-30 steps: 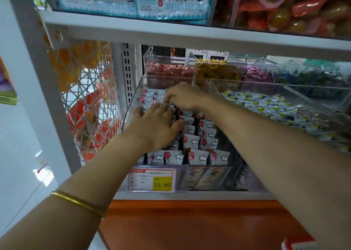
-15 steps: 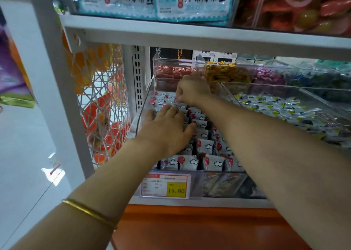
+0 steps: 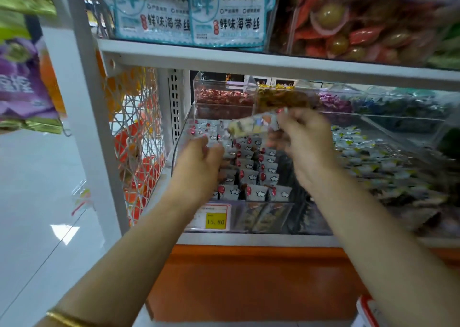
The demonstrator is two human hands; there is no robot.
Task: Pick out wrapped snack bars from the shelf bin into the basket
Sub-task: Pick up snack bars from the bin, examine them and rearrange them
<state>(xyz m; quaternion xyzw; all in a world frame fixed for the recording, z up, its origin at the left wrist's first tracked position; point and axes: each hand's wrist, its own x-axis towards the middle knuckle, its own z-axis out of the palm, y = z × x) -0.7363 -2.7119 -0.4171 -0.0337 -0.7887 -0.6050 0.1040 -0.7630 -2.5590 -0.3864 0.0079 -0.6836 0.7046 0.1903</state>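
Rows of small white wrapped snack bars with red dots stand in a clear plastic shelf bin on the middle shelf. My right hand is raised above the back of the bin and pinches one wrapped bar by its end, so the bar hangs sideways to the left. Over the bin's left side hovers my left hand, just under that bar, with its fingers curled. Motion blur hides whether it holds anything. A red and white object at the bottom right edge may be the basket.
A yellow price tag sits on the bin's front. A neighbouring bin of yellow and white packets lies to the right, and smaller candy bins stand behind. The upper shelf edge runs close overhead. A white wire mesh panel closes the left side.
My right hand has come up out of the bin's back with one bar pinched in it. My left hand has lifted off the bars and curled. The camera has moved closer.
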